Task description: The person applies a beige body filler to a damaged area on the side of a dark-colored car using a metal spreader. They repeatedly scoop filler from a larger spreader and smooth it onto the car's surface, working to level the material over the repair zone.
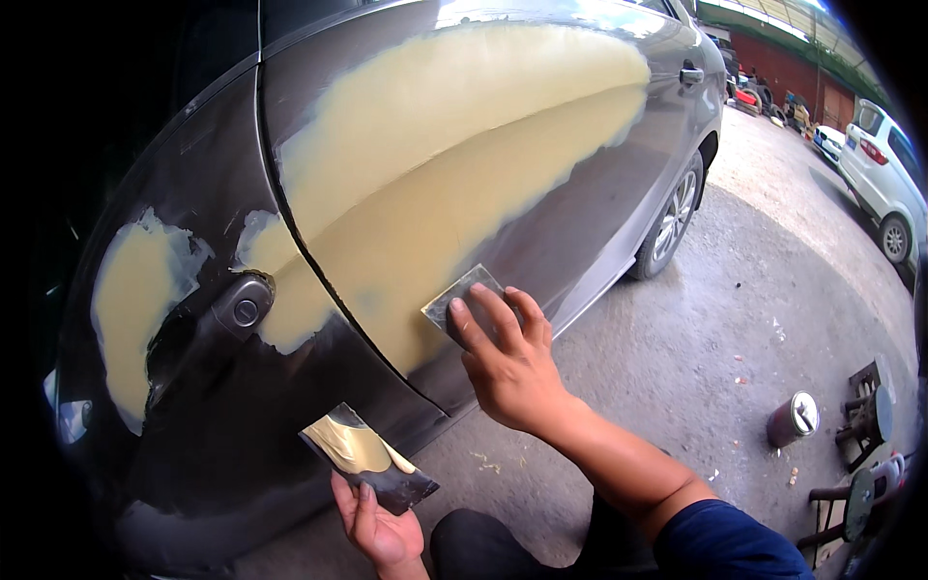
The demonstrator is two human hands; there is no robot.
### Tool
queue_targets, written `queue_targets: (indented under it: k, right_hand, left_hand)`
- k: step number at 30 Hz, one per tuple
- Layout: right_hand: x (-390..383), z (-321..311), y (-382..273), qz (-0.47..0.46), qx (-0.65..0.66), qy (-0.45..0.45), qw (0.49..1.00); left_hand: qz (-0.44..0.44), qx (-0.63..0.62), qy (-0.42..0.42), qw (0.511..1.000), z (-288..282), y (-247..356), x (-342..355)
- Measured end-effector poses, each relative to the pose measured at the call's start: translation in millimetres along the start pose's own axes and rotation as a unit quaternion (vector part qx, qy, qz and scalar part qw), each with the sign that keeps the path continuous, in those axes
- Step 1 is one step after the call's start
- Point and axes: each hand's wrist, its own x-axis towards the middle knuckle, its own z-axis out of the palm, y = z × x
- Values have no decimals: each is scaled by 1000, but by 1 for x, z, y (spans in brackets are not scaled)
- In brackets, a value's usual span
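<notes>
A dark grey car door [541, 227] fills the middle, with a broad coat of pale yellow body filler [416, 174] across it. My right hand [517, 362] presses a flat, greyish see-through spreader [454, 295] against the lower edge of the filler, fingers spread over its face. Lower down, my left hand [377, 522] grips a dark flat plate [406, 486] by its near edge. A thick dollop of yellow filler [353, 447] lies on that plate, which is tilted and held apart from the car.
The neighbouring door has filler patches around its handle [245, 307]. An open can [795, 419] stands on the concrete at the right, near small stools [865, 425]. The car's wheel [672, 215] is further off. A white van [884, 164] is parked at the far right.
</notes>
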Motion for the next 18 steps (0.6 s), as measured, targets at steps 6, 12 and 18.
queue_targets:
  k: [6, 12, 18]
  right_hand:
    - [70, -21, 8, -12, -5, 98, 995]
    - [87, -15, -2, -23, 12, 112, 993]
    - [93, -7, -8, -28, 14, 131, 991]
  left_hand:
    - [-5, -8, -9, 1000, 5, -6, -1]
    - [-7, 6, -14, 1000, 6, -4, 0]
    - [-17, 14, -32, 999, -4, -8, 1]
